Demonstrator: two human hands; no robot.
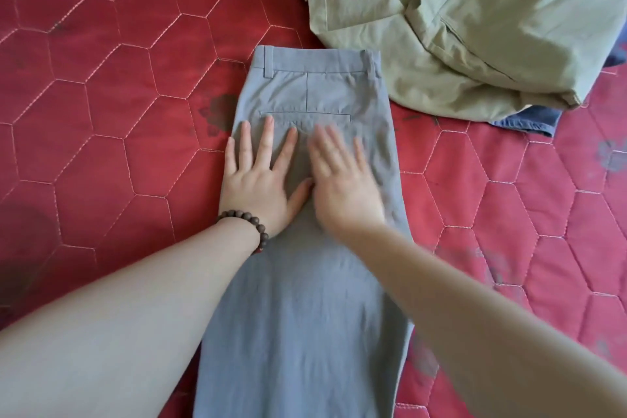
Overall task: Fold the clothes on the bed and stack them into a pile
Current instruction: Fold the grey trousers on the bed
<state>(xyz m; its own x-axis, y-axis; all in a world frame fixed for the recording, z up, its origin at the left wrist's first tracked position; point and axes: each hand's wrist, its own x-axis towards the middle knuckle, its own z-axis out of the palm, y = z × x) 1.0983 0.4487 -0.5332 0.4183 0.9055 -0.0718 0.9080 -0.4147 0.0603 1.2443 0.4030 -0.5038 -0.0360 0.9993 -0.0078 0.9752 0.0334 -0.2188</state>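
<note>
Red quilted bed point(112, 85): grey trousers point(305, 299) lying flat mid-bed, waistband twd far edge. L hand point(263, 180) & R hand point(342, 185) pressing on them, fingers straight. Green clothes point(475, 27) lying crumpled at far right corner

Flat hands point(263, 187) — grey trousers point(305, 299)

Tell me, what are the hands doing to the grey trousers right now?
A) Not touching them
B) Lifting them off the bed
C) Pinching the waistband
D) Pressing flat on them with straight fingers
D: the left hand and right hand lie palm-down, side by side, on the grey trousers below the back pocket.
</note>
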